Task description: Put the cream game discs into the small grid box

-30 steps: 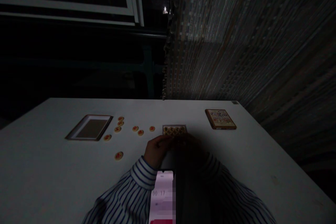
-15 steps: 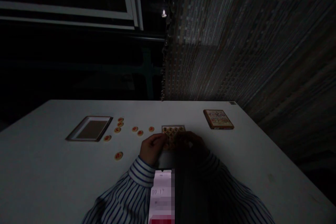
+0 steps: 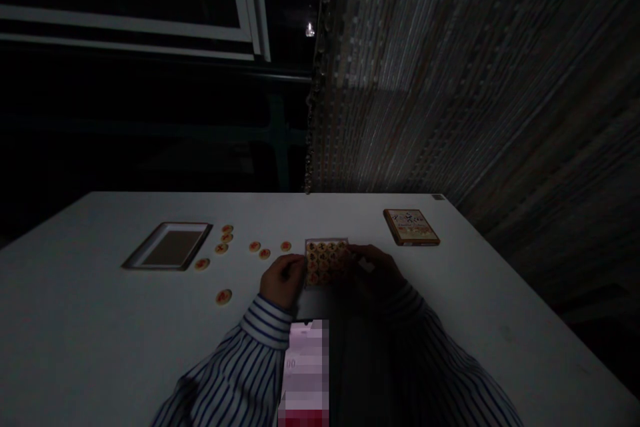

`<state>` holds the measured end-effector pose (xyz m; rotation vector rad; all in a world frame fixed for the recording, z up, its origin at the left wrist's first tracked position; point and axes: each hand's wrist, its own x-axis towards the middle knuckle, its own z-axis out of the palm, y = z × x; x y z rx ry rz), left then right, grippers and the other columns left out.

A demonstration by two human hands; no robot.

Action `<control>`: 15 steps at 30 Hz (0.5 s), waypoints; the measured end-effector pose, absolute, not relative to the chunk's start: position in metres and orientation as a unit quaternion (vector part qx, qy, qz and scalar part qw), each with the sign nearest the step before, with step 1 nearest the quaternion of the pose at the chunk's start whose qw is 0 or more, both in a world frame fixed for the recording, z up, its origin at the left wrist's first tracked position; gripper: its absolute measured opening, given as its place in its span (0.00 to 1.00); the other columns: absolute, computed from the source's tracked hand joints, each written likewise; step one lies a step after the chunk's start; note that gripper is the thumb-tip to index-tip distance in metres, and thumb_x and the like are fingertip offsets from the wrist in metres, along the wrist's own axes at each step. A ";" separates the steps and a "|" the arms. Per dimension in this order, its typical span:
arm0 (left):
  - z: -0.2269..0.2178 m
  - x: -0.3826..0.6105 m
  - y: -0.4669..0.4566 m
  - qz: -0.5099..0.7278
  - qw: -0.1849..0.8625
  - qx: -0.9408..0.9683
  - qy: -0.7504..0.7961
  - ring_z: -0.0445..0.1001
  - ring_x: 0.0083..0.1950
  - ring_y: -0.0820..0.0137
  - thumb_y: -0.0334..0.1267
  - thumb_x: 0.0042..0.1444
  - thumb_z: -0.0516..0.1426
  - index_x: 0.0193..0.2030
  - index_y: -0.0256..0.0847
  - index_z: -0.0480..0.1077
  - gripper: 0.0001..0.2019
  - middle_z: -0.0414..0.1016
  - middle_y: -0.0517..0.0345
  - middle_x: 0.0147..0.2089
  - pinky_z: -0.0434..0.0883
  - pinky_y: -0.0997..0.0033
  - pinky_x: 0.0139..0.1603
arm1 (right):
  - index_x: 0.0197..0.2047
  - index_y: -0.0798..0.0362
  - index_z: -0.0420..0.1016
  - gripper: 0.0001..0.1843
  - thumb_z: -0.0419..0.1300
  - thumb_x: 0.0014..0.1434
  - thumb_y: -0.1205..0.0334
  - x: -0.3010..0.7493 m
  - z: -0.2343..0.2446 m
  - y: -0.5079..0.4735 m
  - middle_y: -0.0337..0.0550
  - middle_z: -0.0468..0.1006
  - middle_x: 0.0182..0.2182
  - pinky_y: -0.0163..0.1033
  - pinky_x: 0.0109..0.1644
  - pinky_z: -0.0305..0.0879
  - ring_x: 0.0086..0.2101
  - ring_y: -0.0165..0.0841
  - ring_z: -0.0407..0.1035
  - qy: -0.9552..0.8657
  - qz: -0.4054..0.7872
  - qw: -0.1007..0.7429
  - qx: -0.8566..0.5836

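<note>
A small clear box (image 3: 327, 239) filled with rows of round Chinese chess pieces (image 3: 322, 257) lies on the table between my hands. Some pieces carry dark characters, and the nearer ones show red. My left hand (image 3: 283, 281) is closed, with its thumb and curled index finger at the box's left wall. At the right side, my right hand (image 3: 378, 271) has its fingers bent against the box's edge; deep shadow hides much of it. Loose red-marked pieces (image 3: 255, 247) lie left of the box, one nearer me (image 3: 223, 297).
An open shallow box part (image 3: 134, 267) sits on the left of the white table (image 3: 120, 340). A printed chess box (image 3: 413, 227) lies at the back right. A lit phone (image 3: 305, 367) is between my forearms. A string curtain (image 3: 390, 113) hangs behind.
My left fingers have drawn back left from over the pieces to the box's left edge. My right hand has shifted off the pieces to the right edge, uncovering more rows.
</note>
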<state>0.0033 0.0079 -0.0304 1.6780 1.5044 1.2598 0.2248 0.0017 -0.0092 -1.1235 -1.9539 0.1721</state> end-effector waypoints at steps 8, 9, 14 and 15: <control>-0.040 0.005 0.009 0.430 0.226 0.684 0.544 0.72 0.36 0.69 0.41 0.50 0.52 0.36 0.37 0.71 0.12 0.74 0.53 0.36 0.70 0.68 0.39 | 0.43 0.51 0.71 0.14 0.55 0.51 0.63 0.235 -0.018 0.005 0.42 0.75 0.28 0.35 0.31 0.66 0.28 0.30 0.69 -0.773 0.082 0.404 -0.483; -0.039 0.005 0.008 0.430 0.223 0.686 0.543 0.72 0.36 0.69 0.41 0.50 0.52 0.36 0.37 0.71 0.11 0.74 0.53 0.35 0.70 0.68 0.39 | 0.43 0.51 0.71 0.14 0.55 0.51 0.63 0.236 -0.020 0.006 0.42 0.75 0.28 0.36 0.31 0.66 0.28 0.30 0.69 -0.773 0.082 0.400 -0.485; -0.036 0.005 0.007 0.427 0.215 0.690 0.543 0.72 0.37 0.68 0.40 0.49 0.52 0.35 0.38 0.71 0.11 0.74 0.53 0.35 0.70 0.67 0.39 | 0.42 0.53 0.71 0.14 0.55 0.51 0.63 0.239 -0.028 0.009 0.45 0.76 0.29 0.39 0.33 0.67 0.29 0.32 0.70 -0.777 0.084 0.392 -0.486; -0.035 0.005 0.007 0.427 0.214 0.690 0.544 0.72 0.36 0.68 0.40 0.49 0.52 0.35 0.38 0.71 0.11 0.74 0.53 0.35 0.71 0.67 0.39 | 0.41 0.53 0.72 0.14 0.55 0.51 0.62 0.239 -0.029 0.009 0.45 0.76 0.29 0.39 0.34 0.67 0.29 0.32 0.70 -0.776 0.087 0.390 -0.488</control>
